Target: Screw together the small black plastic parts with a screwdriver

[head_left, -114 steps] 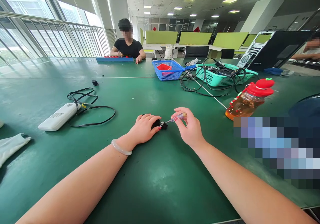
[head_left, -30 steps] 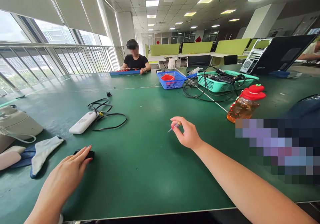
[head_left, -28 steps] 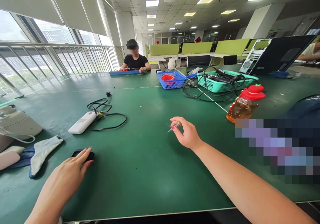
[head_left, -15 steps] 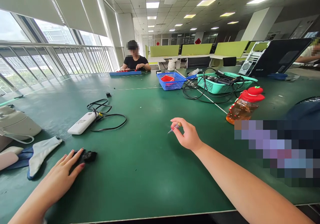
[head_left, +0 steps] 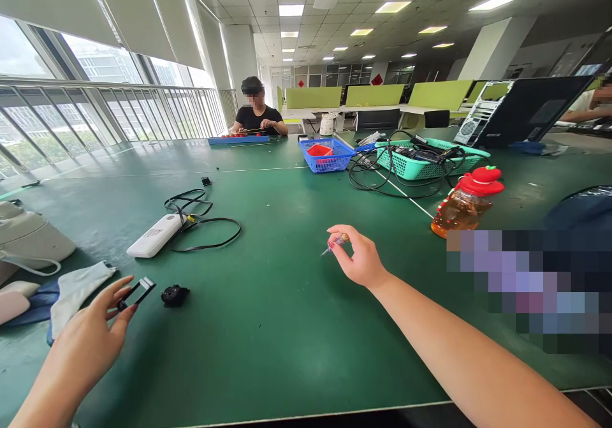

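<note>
Raised over the green table (head_left: 268,326) at the left, my left hand (head_left: 93,326) pinches a small black rectangular frame (head_left: 138,293) between thumb and fingers. Just right of it a small black part (head_left: 174,295) lies on the table. Near the middle, my right hand (head_left: 356,256) is closed on a small screwdriver (head_left: 338,242), whose thin tip points down to the left. A white power bank (head_left: 157,235) with a black cable (head_left: 215,246) lies beyond my left hand.
A pale cloth (head_left: 79,294) and a cream bag (head_left: 33,240) are at the left. Farther back stand a blue basket (head_left: 329,163), a green basket (head_left: 415,168) with cables and a red-lidded bottle (head_left: 463,208). A person (head_left: 258,115) sits at the far edge.
My left hand has lifted the black frame off the table and drawn it slightly back, uncovering the small black part. My right hand looks unchanged.
</note>
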Demonstrator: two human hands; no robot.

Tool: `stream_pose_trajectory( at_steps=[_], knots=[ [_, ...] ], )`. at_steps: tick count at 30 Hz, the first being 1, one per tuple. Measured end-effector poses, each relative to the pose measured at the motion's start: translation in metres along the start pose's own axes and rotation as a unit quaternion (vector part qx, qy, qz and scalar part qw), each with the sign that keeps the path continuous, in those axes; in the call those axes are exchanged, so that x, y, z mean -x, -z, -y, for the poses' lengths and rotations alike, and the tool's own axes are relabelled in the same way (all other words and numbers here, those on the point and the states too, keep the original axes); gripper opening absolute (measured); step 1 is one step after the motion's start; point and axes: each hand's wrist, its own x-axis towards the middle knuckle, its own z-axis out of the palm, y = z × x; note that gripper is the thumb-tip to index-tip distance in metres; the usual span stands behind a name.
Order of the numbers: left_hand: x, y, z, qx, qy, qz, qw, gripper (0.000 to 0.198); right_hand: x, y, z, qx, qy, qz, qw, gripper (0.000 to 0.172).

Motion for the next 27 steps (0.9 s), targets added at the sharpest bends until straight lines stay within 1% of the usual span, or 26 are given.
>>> stream_pose_trajectory(
  at_steps=[1,3,6,9,14,16,19,23,25,27],
  knots=[
    [-0.001,0.004,-0.004,0.018,-0.026,0.001,0.999,0.048,0.0,0.0,0.0,0.0,0.0,-0.001,1.0,0.022],
    [-0.003,0.011,-0.013,0.054,-0.094,0.022,0.994,0.049,0.0,0.0,-0.001,0.001,-0.002,-0.003,1.0,0.022],
    [-0.01,0.014,-0.022,0.079,-0.196,0.057,0.976,0.047,0.0,0.0,-0.001,0.002,-0.005,-0.003,1.0,0.022],
    [-0.018,0.008,-0.02,0.089,-0.242,0.083,0.963,0.046,0.0,0.001,-0.001,0.0,-0.005,-0.002,1.0,0.022],
    [-0.028,-0.004,-0.004,0.101,-0.265,0.107,0.953,0.042,0.0,0.002,-0.002,0.0,-0.016,-0.002,1.0,0.021],
    [-0.029,-0.006,-0.001,0.103,-0.27,0.123,0.949,0.043,0.0,0.002,-0.003,-0.001,-0.019,0.001,1.0,0.021],
    [-0.028,-0.007,-0.001,0.104,-0.265,0.146,0.947,0.043,0.0,0.002,-0.003,0.0,-0.017,0.002,1.0,0.022],
    [-0.025,-0.008,-0.002,0.102,-0.238,0.18,0.949,0.044,-0.001,0.002,-0.003,0.0,-0.013,-0.001,1.0,0.022],
    [-0.025,-0.007,-0.003,0.096,-0.226,0.189,0.951,0.047,-0.001,0.002,-0.002,0.002,-0.011,-0.003,1.0,0.022],
    [-0.026,-0.005,-0.008,0.087,-0.224,0.194,0.951,0.047,-0.001,0.003,-0.002,0.004,-0.009,-0.005,1.0,0.022]
  ],
)
